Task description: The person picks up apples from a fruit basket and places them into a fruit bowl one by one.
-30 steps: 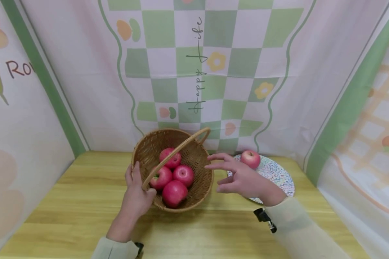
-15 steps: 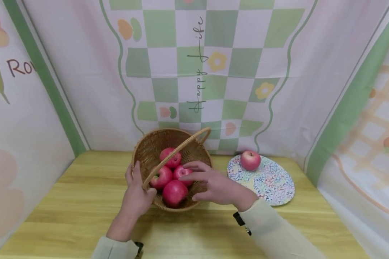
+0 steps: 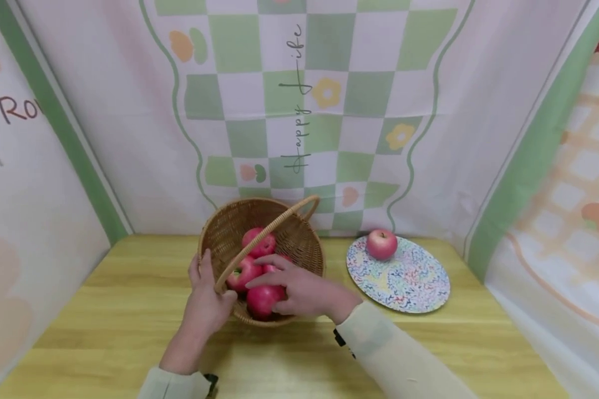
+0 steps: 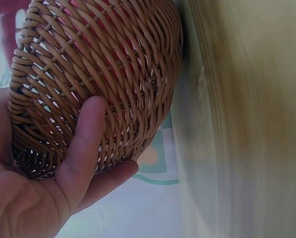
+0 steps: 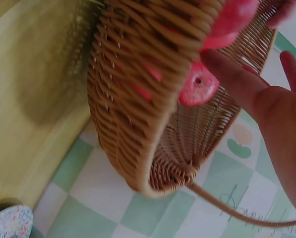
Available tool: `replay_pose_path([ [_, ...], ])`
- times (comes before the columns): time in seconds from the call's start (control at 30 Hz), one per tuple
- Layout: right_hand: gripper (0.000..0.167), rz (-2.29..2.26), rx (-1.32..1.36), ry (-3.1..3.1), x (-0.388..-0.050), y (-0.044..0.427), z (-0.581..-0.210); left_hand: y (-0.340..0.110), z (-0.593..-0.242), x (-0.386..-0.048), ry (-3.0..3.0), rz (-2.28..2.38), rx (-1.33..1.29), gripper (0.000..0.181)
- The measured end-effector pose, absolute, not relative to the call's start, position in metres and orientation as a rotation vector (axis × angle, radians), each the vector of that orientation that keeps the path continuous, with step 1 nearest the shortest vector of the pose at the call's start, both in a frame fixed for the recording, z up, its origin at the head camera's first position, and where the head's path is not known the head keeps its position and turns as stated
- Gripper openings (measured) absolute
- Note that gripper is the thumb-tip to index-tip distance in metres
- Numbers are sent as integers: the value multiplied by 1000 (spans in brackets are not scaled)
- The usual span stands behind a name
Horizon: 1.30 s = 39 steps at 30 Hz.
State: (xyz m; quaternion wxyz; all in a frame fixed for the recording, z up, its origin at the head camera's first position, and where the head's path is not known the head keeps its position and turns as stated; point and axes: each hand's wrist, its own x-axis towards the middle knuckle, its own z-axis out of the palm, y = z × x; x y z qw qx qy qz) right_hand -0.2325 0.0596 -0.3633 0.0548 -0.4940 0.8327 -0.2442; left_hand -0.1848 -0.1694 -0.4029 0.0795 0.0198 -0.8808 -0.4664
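Note:
In the head view a wicker basket (image 3: 299, 238) holds several red apples, one at the front (image 3: 260, 302). My left hand (image 3: 204, 307) grips its left rim near the handle; in the left wrist view that hand (image 4: 71, 183) has fingers against the woven outside (image 4: 128, 74). Inside the right part of the basket, my right hand (image 3: 301, 288) spreads over the front apple and partly hides another. The right wrist view has the hand (image 5: 282, 119) with fingers apart over the rim, beside an apple (image 5: 197, 87); whether it touches one is unclear.
A speckled oval plate (image 3: 409, 280) lies right of the basket on the wooden table (image 3: 105, 310), with one apple (image 3: 381, 244) at its back left. The basket handle (image 3: 259, 238) arches diagonally over the opening. A checked cloth (image 3: 324, 133) hangs behind.
My right hand has moved left from beside the plate into the basket, over the apples. My left hand keeps its grip on the rim. The head view has shifted slightly.

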Motion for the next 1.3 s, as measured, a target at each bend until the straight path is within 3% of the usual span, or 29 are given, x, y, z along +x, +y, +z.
replay_pose_path([
  [0.67, 66, -635, -1402, 2504, -242, 50, -390, -170, -404, -184, -2608, -1395, 46, 104],
  [1.3, 54, -662, -1519, 2564, -243, 55, -404, -170, -404, -185, -2607, -1374, 28, 104],
])
